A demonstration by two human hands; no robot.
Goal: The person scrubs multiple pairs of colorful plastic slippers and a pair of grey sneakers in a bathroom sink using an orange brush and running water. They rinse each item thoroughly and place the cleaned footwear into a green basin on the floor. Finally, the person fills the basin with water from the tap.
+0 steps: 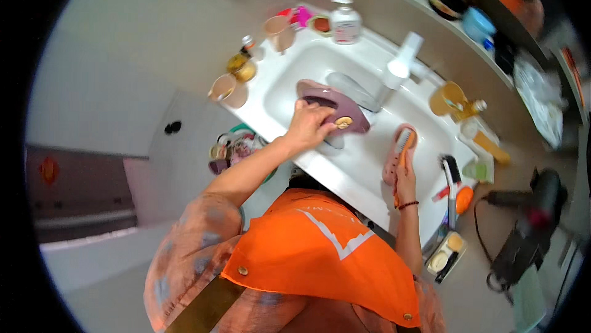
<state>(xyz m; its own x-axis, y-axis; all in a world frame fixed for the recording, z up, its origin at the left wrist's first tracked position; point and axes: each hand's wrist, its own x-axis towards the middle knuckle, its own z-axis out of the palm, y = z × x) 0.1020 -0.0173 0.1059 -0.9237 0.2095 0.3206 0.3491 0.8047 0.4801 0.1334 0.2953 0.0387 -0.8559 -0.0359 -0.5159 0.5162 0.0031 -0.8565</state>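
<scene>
White sink (369, 163) beside pale wall (215, 31); hands (308, 126) grip purple shoe (346, 106) (left), orange brush (402, 158) (right).

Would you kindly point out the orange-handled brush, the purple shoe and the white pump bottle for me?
Orange-handled brush (404, 141): head view, on its bristled end.
Purple shoe (346, 107): head view, on its outer surface.
White pump bottle (346, 27): head view, on its body.

Dull-purple slipper-like shoe (346, 109) with round gold-toned badge (343, 122): held over white ceramic-looking basin (431, 142), tapered end toward 4 o'clock. Pink shoe (390, 166) with small dark side holes: at 4 o'clock from purple one, long axis near 1. Orange-handled white-bristled brush (403, 154): overlaps pink shoe, bristles at 12, handle toward 6; contact unclear.
</scene>
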